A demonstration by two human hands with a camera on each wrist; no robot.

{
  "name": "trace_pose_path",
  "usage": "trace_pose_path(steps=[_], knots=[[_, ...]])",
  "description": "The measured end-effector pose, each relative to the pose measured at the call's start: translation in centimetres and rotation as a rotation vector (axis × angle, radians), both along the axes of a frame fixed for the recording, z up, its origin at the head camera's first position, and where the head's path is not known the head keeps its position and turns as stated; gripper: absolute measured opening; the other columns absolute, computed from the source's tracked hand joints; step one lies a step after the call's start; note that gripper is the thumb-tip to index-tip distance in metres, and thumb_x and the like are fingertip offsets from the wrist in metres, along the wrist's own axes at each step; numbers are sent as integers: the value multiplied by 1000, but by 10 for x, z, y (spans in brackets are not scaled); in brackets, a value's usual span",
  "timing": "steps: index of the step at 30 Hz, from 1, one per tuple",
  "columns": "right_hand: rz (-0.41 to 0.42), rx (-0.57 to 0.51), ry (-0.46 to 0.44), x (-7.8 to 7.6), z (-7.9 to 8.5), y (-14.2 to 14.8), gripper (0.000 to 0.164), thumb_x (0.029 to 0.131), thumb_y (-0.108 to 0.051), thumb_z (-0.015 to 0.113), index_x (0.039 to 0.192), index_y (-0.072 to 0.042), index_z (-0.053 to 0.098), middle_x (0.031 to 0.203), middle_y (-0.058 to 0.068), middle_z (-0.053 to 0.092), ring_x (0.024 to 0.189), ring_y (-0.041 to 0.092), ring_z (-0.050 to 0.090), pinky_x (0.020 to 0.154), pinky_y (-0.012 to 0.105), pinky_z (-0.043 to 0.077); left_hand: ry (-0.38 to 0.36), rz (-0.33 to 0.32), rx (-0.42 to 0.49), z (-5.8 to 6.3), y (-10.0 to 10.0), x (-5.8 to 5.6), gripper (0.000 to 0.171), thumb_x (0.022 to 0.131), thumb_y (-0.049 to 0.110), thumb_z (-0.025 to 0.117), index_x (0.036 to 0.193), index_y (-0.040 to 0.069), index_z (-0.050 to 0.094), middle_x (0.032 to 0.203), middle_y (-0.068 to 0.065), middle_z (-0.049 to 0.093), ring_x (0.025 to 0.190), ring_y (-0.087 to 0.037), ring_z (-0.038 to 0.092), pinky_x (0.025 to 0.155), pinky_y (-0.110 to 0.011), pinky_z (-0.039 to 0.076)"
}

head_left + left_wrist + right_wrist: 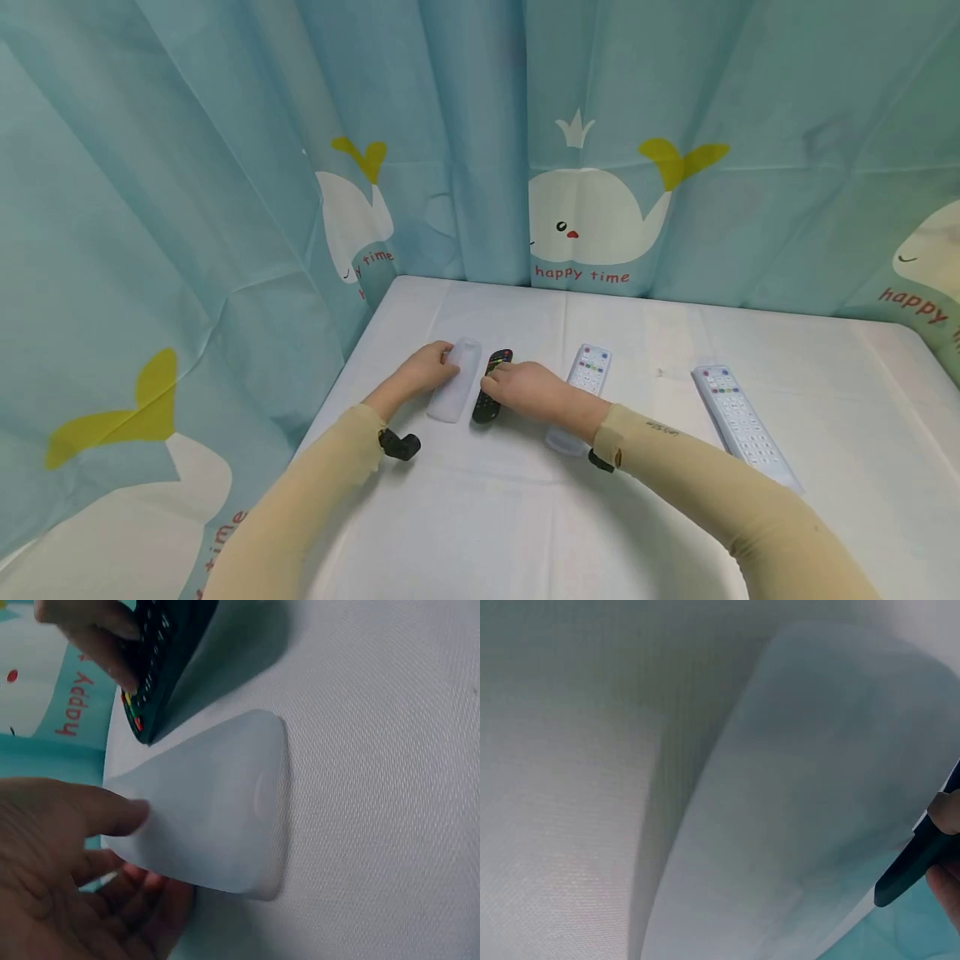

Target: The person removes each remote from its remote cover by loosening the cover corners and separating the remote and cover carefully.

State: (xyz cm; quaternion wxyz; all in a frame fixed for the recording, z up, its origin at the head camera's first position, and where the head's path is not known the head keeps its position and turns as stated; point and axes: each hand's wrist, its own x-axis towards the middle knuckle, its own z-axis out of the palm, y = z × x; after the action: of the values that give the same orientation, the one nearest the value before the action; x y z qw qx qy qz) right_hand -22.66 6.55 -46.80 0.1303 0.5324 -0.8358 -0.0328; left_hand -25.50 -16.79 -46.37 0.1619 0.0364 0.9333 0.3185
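My left hand (424, 369) pinches a translucent white remote cover (454, 392) by its left edge. In the left wrist view the thumb lies on top of the cover (217, 802) and the other fingers curl beneath that edge. Just right of it, my right hand (531, 388) grips a black remote control (486, 410) with coloured buttons at its far end. The left wrist view shows this remote (169, 656) tilted, its shadow on the cloth. Only fingertips (946, 814) and a dark end of the remote (907, 874) show at the right wrist view's edge.
A white remote in a clear cover (588, 371) lies partly behind my right wrist. Another covered white remote (742, 425) lies farther right. All rest on a white-clothed table (465, 517), with a blue whale-print curtain (480, 150) along its back and left.
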Motion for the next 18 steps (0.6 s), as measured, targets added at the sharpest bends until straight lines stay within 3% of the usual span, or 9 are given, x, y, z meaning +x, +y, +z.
trace_pose_path(steps=[5,11,18], knots=[[29,42,74,1,-5,-3,14,96,-10,70,100,-12,58,95,0,68,86,17,65,64,31,56,27,-34,-117,3,2,5,52,101,17,63,145,-7,49,103,-13,60,93,-24,58,83,-39,52],[44,68,103,2,-6,-5,13,95,-10,71,98,-13,59,93,0,68,85,17,64,63,31,55,28,-34,-78,2,-4,7,53,100,16,65,146,-6,49,102,-11,58,94,-24,56,81,-37,49],[8,87,10,3,-8,-4,13,97,-10,70,105,-13,61,104,1,68,96,18,65,74,31,57,35,-28,-28,2,-11,9,55,98,15,67,146,-7,49,101,-11,59,90,-23,56,79,-36,50]])
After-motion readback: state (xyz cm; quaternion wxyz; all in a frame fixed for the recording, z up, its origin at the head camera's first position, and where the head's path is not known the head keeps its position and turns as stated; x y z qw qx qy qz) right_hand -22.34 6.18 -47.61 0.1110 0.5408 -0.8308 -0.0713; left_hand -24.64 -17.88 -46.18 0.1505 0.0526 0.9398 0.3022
